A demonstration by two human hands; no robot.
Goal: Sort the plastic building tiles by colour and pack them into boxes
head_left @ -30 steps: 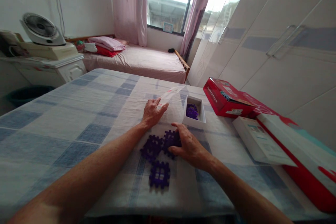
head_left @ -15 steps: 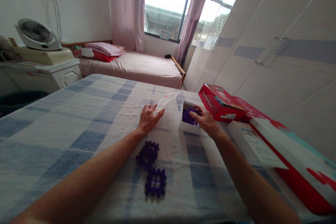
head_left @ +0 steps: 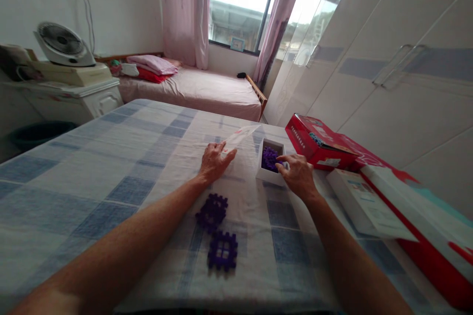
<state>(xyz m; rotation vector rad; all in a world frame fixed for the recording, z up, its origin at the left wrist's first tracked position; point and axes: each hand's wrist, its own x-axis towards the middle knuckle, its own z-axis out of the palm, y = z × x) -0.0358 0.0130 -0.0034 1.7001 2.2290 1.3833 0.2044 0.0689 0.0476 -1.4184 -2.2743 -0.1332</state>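
Note:
My left hand (head_left: 215, 162) rests near the middle of the cloth-covered table, its thumb set apart from the fingers, around the near end of a clear plastic bag (head_left: 241, 137) with red print. The bag slants away to the upper right. At the right side of a small white box (head_left: 264, 172), my right hand (head_left: 298, 173) pinches at a purple toothed building piece, mostly hidden by the fingers. Several more purple pieces (head_left: 269, 156) lie inside the box. Nearer to me on the cloth are a purple window piece (head_left: 222, 251) and, touching or nearly touching it, more purple pieces (head_left: 212, 212).
A red printed box (head_left: 320, 145) stands beyond my right hand. Along the table's right side lie a flat white box (head_left: 364, 202) and red and white packaging (head_left: 414, 216). A bed (head_left: 207, 91) and tall wardrobe doors (head_left: 388, 108) border the table.
My right hand has drawn back from inside the white box to its right edge, its fingers closing together. The left hand stays at the bag. The whole view has shifted slightly.

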